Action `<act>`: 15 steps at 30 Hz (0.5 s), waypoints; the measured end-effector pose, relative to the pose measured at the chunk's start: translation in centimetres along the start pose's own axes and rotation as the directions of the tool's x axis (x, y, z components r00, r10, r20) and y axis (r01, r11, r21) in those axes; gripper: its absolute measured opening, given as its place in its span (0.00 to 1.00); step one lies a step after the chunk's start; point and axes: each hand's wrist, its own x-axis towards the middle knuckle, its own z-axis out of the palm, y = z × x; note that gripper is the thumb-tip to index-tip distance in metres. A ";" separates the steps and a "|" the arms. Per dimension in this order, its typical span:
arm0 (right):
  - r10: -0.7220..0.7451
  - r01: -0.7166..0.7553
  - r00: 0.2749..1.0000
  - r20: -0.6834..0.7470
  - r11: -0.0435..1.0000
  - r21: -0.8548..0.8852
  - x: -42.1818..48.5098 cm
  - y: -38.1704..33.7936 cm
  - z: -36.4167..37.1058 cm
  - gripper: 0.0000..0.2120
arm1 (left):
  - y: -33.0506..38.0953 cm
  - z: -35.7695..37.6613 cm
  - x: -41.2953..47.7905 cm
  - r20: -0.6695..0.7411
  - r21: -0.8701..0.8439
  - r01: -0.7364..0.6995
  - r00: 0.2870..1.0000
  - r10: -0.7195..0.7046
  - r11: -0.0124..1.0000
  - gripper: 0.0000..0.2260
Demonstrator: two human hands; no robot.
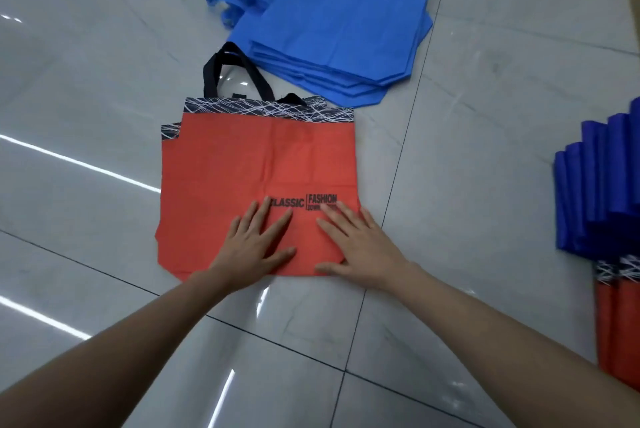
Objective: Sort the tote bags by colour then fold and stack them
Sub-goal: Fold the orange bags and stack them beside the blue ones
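While both lie flat, left hand; right hand press orange bag.

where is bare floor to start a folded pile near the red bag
Bare grey tiled floor lies left of the red fabric tote bag, and between it and the dark blue folded bags at the right edge. Crowded beyond: the light blue fabric bag stack comes up to its patterned band.

The floor is of glossy grey tiles with thin dark joints. In the middle of it a red tote bag with black handles lies flat, perhaps on top of a second one. Behind it lies a stack of light blue bags. At the right edge lie dark blue bags and, nearer, more red bags.
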 end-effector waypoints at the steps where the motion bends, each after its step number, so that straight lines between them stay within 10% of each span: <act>1: 0.037 -0.037 0.999 -0.034 0.999 0.014 -0.9 0.8 0.2 0.43 | 0.7 0.1 0.1 0.002 0.012 -0.061 0.998 0.061 0.998 0.46; 9: 0.390 -0.425 0.855 -0.343 0.905 -0.028 -8.5 4.7 2.2 0.25 | 7.4 1.0 1.2 0.059 -0.007 -0.447 0.893 0.447 0.894 0.37; 15: 0.501 -0.555 0.775 -0.386 0.831 -0.036 -12.1 5.3 3.7 0.26 | 6.9 1.3 -0.1 -0.038 -0.016 -0.416 0.909 0.415 0.909 0.37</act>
